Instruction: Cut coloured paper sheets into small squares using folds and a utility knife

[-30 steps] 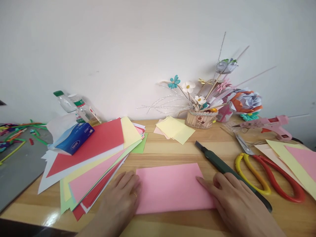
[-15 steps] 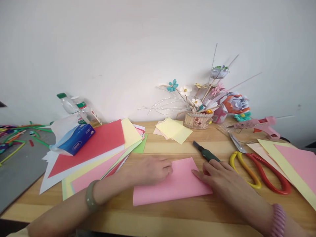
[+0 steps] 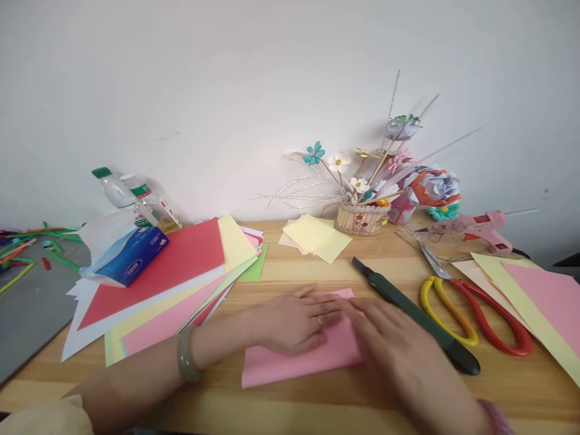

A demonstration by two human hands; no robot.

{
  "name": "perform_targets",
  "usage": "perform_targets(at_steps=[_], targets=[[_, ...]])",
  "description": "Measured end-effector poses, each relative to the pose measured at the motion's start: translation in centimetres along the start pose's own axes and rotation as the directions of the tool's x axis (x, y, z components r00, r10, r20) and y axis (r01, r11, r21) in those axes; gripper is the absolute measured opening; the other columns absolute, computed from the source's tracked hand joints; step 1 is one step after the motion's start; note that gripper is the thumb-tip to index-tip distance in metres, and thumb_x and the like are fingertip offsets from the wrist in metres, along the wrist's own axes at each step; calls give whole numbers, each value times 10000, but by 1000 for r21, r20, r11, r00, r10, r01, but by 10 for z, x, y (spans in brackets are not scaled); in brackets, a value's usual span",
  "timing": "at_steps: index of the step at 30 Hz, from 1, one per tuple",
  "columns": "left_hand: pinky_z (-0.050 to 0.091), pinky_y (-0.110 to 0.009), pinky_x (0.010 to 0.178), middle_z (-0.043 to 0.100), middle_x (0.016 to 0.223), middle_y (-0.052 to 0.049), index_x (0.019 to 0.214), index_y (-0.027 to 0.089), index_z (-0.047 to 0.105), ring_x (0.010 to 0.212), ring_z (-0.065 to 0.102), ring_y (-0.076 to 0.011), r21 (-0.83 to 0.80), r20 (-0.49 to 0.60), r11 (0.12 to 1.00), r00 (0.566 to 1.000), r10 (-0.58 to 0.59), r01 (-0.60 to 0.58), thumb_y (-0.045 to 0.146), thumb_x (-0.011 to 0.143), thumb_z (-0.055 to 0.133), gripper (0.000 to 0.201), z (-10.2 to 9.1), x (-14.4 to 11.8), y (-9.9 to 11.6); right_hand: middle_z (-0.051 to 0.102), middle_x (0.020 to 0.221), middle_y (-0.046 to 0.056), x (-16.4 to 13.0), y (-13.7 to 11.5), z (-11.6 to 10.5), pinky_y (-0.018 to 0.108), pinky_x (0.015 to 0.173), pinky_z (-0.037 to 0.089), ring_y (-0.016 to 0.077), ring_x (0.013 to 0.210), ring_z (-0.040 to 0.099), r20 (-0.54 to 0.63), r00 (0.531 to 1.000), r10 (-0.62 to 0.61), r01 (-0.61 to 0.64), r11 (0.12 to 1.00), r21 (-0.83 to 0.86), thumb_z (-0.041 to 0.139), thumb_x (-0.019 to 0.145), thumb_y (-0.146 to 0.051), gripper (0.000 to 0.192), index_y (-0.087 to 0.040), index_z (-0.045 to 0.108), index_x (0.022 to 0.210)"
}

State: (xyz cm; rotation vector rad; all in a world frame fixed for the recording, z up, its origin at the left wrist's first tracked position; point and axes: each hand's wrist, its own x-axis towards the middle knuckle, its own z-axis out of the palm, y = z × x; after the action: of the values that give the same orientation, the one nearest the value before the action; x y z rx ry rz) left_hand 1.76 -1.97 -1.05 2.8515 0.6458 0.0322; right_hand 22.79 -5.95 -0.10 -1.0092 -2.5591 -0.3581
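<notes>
A folded sheet of pink paper [image 3: 290,367] lies on the wooden table in front of me, its lower edge a rounded fold. Flat across its upper part rests my left hand [image 3: 296,320], fingers stretched out to the right. My right hand [image 3: 385,341] presses on the paper's right side, its fingers extended and meeting the left fingertips. Both hands cover much of the sheet. Just right of my right hand lies a dark green craft knife [image 3: 408,305], and beyond it scissors [image 3: 453,302] with one yellow and one red handle.
Coloured paper sheets [image 3: 158,272] are stacked at left beneath a blue tissue pack [image 3: 131,257]. Small yellow squares [image 3: 312,235] lie behind the hands. A flower basket [image 3: 360,219] and pink glue gun [image 3: 484,228] stand at the back right. More paper [image 3: 544,296] lies far right.
My left hand has opened from a curled shape and slid right over the paper. My right hand has moved left onto the sheet, uncovering the craft knife's handle.
</notes>
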Motion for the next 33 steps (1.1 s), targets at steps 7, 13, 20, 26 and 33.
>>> perform_targets(at_steps=[7,13,20,26,33], targets=[[35,-442,1138,142,1525,-100,1444,61,163,1410,91,-190,-16,95,1000,995,26,-25,464,910,331,690,3,0,-4,445,1360,208,-6,-56,37,350,967,384,281,1282,356,-46,983,-176,178,984,29,450,762,-683,873,9,433,1294],[34,-456,1135,77,1529,-138,1457,54,81,1412,58,-224,-21,92,999,995,29,-27,509,840,445,849,2,2,-5,503,1328,143,-22,-57,39,313,945,415,234,1238,428,-53,990,-132,126,986,-106,424,848,-246,474,-43,475,1272],[24,-449,1138,35,1521,-172,1458,46,45,1409,15,-255,-40,88,999,996,11,-8,624,806,486,976,0,2,-5,520,1308,154,-52,-26,12,319,865,495,231,1211,462,24,981,-192,193,979,-71,408,791,-217,553,-24,429,1309],[9,-465,1132,30,1519,-185,1460,42,23,1409,20,-272,-39,80,999,996,30,-27,666,795,467,1014,3,2,-7,537,1296,100,-87,4,0,323,805,515,209,1176,499,13,978,-210,210,964,-163,401,808,-194,643,-46,261,1418],[-45,-467,1123,10,1519,-180,1457,31,12,1411,-11,-256,-31,102,999,995,13,-10,684,802,432,1016,3,3,-5,500,1306,205,-72,2,-5,401,797,500,288,1174,492,-7,997,-71,67,966,-250,404,812,-627,841,16,363,1353]])
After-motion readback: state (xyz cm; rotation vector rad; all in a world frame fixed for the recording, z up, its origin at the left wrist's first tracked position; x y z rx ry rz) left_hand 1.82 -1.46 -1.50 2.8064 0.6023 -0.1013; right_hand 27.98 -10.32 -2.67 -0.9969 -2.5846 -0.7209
